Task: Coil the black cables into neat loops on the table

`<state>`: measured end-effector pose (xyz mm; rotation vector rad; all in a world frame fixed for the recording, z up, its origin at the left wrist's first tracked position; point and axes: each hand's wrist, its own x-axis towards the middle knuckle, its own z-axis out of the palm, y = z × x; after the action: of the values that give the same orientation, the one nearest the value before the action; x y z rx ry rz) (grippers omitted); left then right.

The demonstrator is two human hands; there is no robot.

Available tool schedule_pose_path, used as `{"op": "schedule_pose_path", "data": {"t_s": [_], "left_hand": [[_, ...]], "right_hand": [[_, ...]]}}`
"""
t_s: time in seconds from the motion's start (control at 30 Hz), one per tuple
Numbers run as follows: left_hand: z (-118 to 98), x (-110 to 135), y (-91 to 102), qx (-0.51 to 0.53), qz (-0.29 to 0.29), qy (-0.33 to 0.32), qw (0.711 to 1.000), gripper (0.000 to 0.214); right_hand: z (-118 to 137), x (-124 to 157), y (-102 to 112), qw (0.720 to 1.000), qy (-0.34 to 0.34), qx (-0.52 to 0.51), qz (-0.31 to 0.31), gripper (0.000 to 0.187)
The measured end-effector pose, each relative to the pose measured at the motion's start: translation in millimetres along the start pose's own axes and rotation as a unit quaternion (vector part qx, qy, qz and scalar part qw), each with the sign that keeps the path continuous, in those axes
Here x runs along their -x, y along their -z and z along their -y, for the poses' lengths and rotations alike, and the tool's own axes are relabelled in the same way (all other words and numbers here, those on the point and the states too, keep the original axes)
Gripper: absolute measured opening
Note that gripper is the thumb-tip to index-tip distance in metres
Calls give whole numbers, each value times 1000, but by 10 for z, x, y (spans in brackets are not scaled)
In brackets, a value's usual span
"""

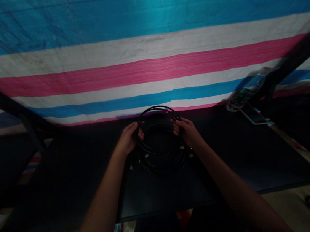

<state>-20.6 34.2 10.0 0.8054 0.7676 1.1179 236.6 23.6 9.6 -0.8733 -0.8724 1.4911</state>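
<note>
A loop of black cable is held up above the dark table by both hands. My left hand pinches its left side between thumb and fingers. On the opposite side my right hand has its fingers closed round the cable. Below the raised loop lies another coil of black cable, with small white tags on it. The dim light hides whether the raised loop and the lower coil are joined.
The black table spans the view, its front edge close to my lap. At the right stand a tilted clear bottle and a phone. Behind hangs a striped plastic sheet, with a dark slanted frame bar at the left.
</note>
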Motion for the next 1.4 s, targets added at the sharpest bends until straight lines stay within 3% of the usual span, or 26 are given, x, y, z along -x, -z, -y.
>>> {"op": "schedule_pose_path", "data": {"t_s": [0.13, 0.23, 0.6, 0.7, 0.83, 0.93, 1.03, 1.17, 1.4], "left_hand": [[-50, 21, -1, 101, 37, 60, 992, 36], [-70, 30, -22, 150, 47, 64, 986, 28], [-10, -16, 3, 113, 1, 23, 993, 8], [-19, 2, 7, 97, 13, 69, 993, 8], [-70, 49, 15, 83, 53, 171, 980, 29], [-129, 76, 51, 74, 83, 196, 974, 33], [-178, 83, 111, 42, 92, 175, 979, 27], [-207, 79, 163, -2, 60, 125, 990, 23], [-169, 91, 105, -34, 57, 55, 996, 20]], "right_hand": [[-18, -26, 29, 999, 22, 15, -30, 21], [-36, -23, 33, 999, 31, 26, -35, 23], [42, 51, -8, 999, -36, 6, 9, 33], [69, 52, -2, 998, -57, -29, 30, 37], [142, 69, 22, 987, -109, -59, 98, 47], [198, 73, 81, 983, -129, -52, 117, 51], [227, 49, 164, 987, -116, -29, 106, 56], [245, -5, 245, 990, -105, -2, 93, 58], [244, -24, 289, 989, -99, 56, 93, 59]]}}
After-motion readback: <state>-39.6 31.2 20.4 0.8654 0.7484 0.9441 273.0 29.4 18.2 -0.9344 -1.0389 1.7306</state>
